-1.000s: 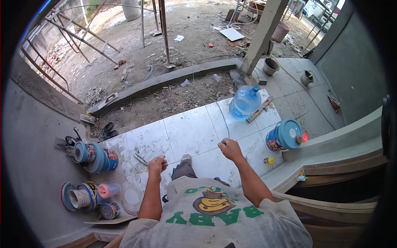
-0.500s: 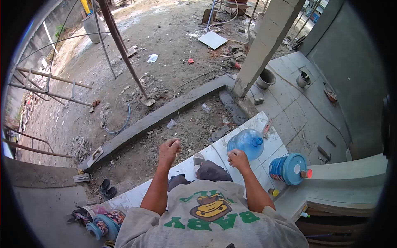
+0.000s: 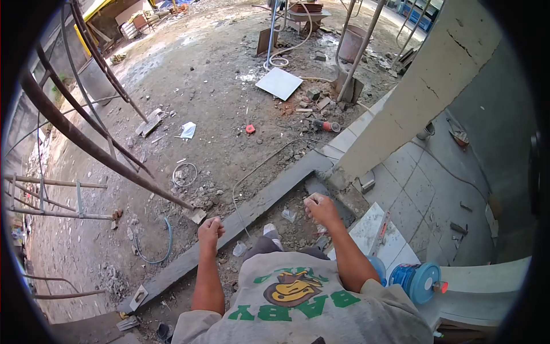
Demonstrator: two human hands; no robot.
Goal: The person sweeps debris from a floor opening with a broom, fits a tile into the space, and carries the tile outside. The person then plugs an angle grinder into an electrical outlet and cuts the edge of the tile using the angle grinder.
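Note:
My left hand (image 3: pixel 211 230) is raised in front of me with its fingers curled in, over the grey concrete curb (image 3: pixel 229 225). My right hand (image 3: pixel 321 209), also curled, hangs above the dirt near the foot of the concrete pillar (image 3: pixel 412 92). Whether anything small is inside either hand is hidden. Below them, a foot in a light sock (image 3: pixel 271 231) is near the curb. A clear plastic cup (image 3: pixel 289 215) lies in the dirt beside my right hand. The blue water bottle (image 3: pixel 376 267) is partly hidden by my right arm.
Rusty scaffold poles (image 3: pixel 103 150) slant across the left. Beyond the curb are a white tile (image 3: pixel 279 83), a power tool (image 3: pixel 326 125), a coiled hose (image 3: pixel 184 174) and a blue hose (image 3: pixel 166 252). A lidded blue bucket (image 3: pixel 421 282) stands at the lower right. A trowel (image 3: pixel 138 298) lies on the curb.
I have moved forward from the white tiled floor to the curb. The bottle and blue bucket now sit lower in view, and the pillar looks nearer. Both hands stay raised and curled.

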